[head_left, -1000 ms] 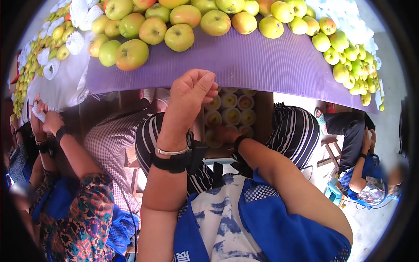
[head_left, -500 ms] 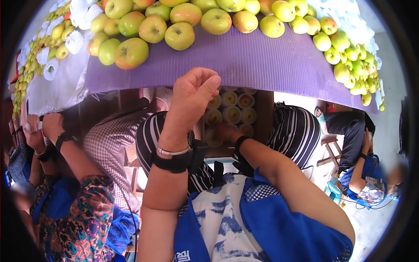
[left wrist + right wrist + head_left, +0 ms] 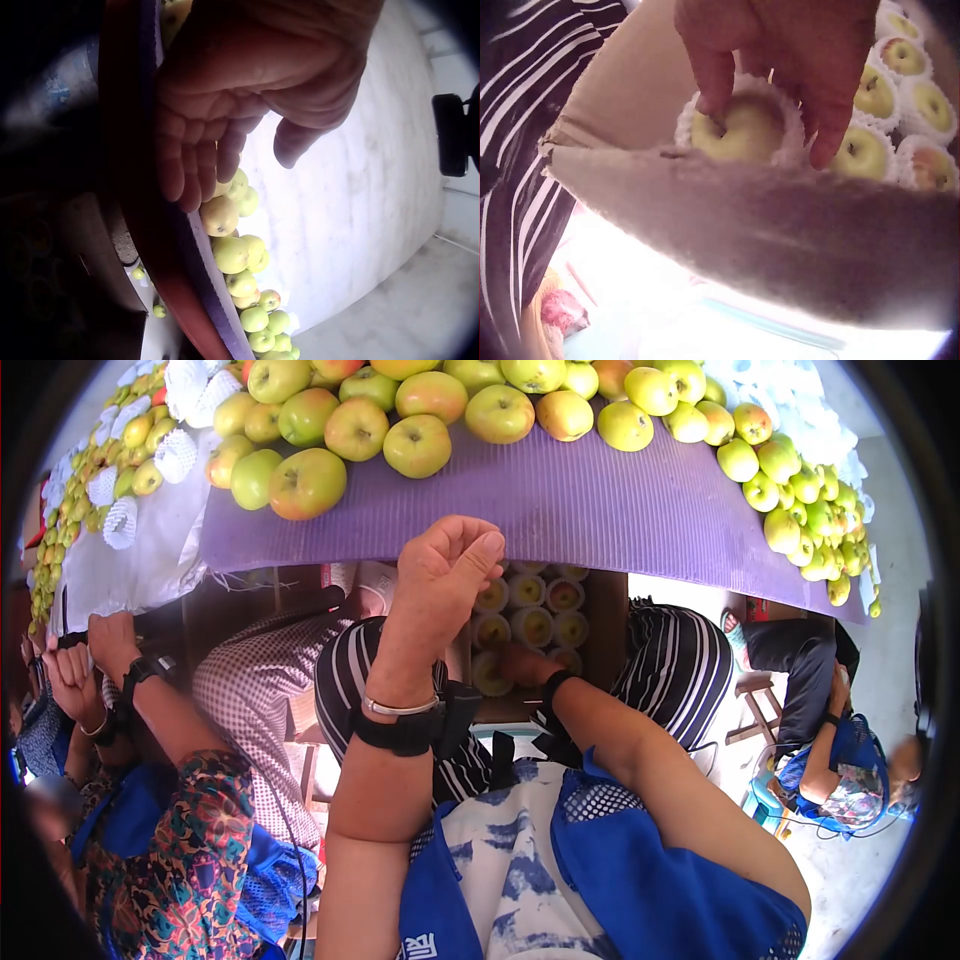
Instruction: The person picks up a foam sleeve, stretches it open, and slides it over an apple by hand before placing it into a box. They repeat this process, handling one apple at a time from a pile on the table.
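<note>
While the right hand (image 3: pixel 780 52) settles fingers and thumb around 1 foam-netted apple (image 3: pixel 739 127) in the cardboard box (image 3: pixel 600 630), barely shifted since a second ago, it seems to be seating it. Smooth yellow-green skin, spongy white mesh. The left hand (image 3: pixel 440 575) hangs loosely curled, empty, by the ribbed purple mat (image 3: pixel 600 500).

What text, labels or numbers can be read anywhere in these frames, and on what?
White print on the blue apron, at its lower edge in the head view: cut off by the frame, not readable.
Apples, purple mat, box, foam sleeves around the boxed apples: no text visible.
Left hand, right hand, wrist bands: no text visible.
Nothing can be quoted as legible.
</note>
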The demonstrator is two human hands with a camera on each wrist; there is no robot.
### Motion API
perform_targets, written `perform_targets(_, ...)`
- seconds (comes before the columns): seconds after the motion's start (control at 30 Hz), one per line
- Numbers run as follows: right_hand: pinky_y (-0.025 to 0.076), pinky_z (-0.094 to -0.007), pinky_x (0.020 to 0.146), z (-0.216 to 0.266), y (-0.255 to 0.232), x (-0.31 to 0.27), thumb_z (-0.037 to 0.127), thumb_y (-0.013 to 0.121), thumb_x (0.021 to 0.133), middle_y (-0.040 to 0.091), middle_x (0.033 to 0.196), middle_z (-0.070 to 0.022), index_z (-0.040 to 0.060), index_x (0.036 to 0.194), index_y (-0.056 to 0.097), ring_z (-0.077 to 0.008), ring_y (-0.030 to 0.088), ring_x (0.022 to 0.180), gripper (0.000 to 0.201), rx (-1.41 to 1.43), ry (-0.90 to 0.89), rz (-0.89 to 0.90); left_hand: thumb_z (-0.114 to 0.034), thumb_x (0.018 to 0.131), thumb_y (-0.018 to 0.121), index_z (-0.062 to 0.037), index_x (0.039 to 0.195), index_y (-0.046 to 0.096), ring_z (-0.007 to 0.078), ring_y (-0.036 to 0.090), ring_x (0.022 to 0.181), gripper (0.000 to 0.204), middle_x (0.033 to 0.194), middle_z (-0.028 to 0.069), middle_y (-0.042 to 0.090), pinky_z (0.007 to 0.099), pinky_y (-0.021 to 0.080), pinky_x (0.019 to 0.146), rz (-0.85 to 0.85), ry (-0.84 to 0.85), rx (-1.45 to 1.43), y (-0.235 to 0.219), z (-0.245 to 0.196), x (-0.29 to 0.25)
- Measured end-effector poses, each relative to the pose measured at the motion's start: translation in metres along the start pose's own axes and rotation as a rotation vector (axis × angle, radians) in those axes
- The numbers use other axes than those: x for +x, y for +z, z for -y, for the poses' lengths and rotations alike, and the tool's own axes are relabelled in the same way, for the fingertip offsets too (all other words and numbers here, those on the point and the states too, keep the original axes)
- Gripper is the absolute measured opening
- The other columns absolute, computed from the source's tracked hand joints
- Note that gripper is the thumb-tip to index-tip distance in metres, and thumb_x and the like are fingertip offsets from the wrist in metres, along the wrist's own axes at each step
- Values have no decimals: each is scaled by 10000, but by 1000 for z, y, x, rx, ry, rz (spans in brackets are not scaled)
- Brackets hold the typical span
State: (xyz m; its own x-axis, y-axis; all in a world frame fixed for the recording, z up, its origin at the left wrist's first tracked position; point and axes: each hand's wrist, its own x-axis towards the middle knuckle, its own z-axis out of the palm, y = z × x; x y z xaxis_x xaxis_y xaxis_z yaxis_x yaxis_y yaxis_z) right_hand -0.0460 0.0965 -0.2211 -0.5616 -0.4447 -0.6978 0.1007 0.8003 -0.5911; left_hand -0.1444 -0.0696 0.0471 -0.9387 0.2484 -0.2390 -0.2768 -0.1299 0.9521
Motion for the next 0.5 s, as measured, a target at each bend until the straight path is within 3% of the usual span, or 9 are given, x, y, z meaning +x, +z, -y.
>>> perform_targets(0.07,419,-397,907,3,1,-4,212,644,720,534,1169,-219,42,1277,422,-352,527,1065,623,48,-86,-114,-230,902,532,-4,1012,566,108,584,770,254,864,58,605,204,461,675,2,2,-4,1,0,-1)
perform_targets(0.17,416,-395,909,14,-5,-4,235,670,695,553,1141,-219,42,1258,449,-347,529,1064,635,-19,21,19,-224,903,530,-3,1011,566,108,584,767,248,862,56,604,205,462,674,4,-1,-5,1,0,-2)
perform_targets(0.5,443,-407,877,-1,10,-1,200,656,666,547,1145,-217,42,1212,478,-337,541,1054,596,6,-15,-99,-210,896,540,1,1012,565,107,586,764,242,866,61,608,205,465,664,16,9,11,0,2,0)
